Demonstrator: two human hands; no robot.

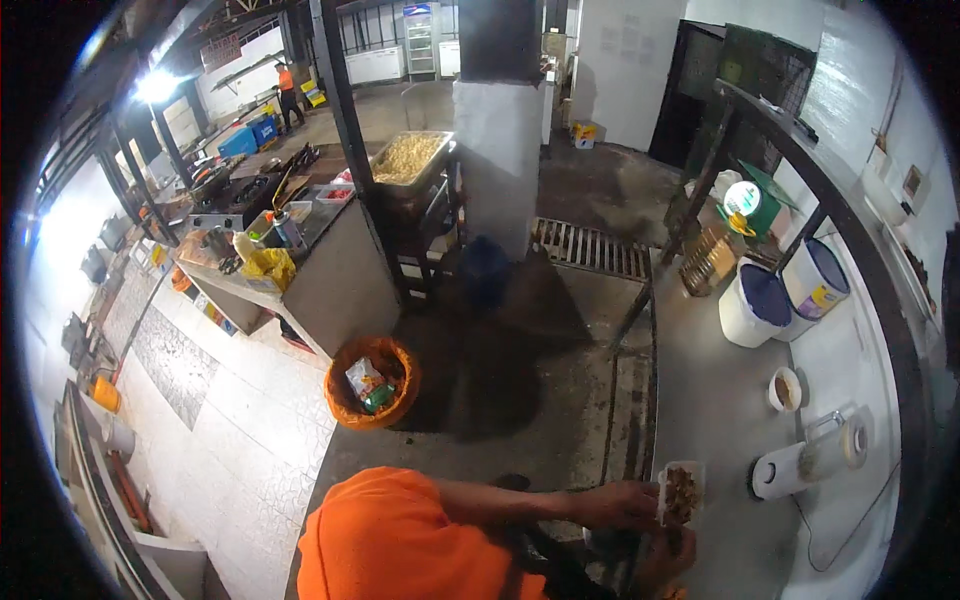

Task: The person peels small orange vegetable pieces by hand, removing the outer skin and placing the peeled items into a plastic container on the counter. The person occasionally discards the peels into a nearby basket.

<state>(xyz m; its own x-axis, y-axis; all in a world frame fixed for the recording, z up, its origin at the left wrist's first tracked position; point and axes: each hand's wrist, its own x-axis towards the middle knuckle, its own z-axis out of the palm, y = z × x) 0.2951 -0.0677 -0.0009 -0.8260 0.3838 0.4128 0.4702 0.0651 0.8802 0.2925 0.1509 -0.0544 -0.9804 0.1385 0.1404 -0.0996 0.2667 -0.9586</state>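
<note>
A clear plastic container (699,504) of chopped brown food (681,491) is at the near edge of the metal counter (731,420). Reaching across from the orange sleeve, my left hand (621,504) has its fingers at the container's side and appears to grip it. My right hand (670,556) is curled just below the container's lower end, in shadow. Whether those fingers hold anything is hidden. Farther along the counter are a white bowl (784,388) with brown contents and a white blender (810,457) with a clear jar and a cord.
White tubs with dark lids (754,304), an oil jug (709,259) and a green dial scale (742,199) stand farther up the counter. A dark post (679,217) rises at its edge. On the floor are an orange-lined bin (409,367) and a drain grate (592,246). A person (287,97) stands far back.
</note>
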